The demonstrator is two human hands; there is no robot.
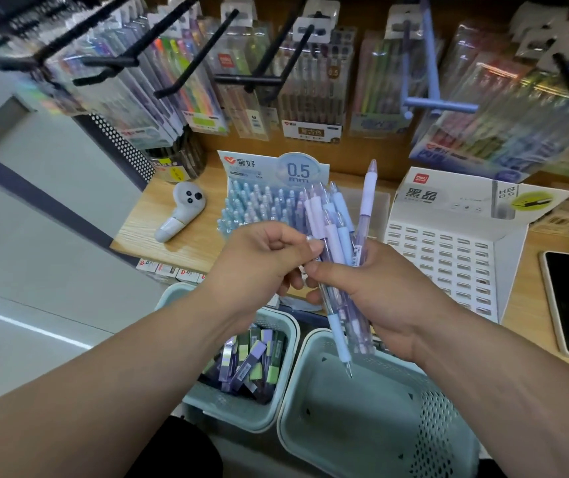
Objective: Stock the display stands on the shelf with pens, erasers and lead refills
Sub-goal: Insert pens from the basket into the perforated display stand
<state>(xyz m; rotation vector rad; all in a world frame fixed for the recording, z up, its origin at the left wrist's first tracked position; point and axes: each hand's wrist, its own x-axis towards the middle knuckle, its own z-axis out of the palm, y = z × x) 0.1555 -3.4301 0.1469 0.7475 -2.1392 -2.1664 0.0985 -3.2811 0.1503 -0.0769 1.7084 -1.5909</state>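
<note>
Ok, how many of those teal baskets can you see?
2. The left basket holds lead refills; the right basket sits beside it, below the right hand gripping pens. Others may be out of view.

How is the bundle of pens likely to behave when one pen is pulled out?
The pens look smooth, round and light, so they probably slide against each other in the right hand. One blue pen hangs lower than the rest, so it may drop into the basket. Each looks stiff, unlikely to bend.
</note>
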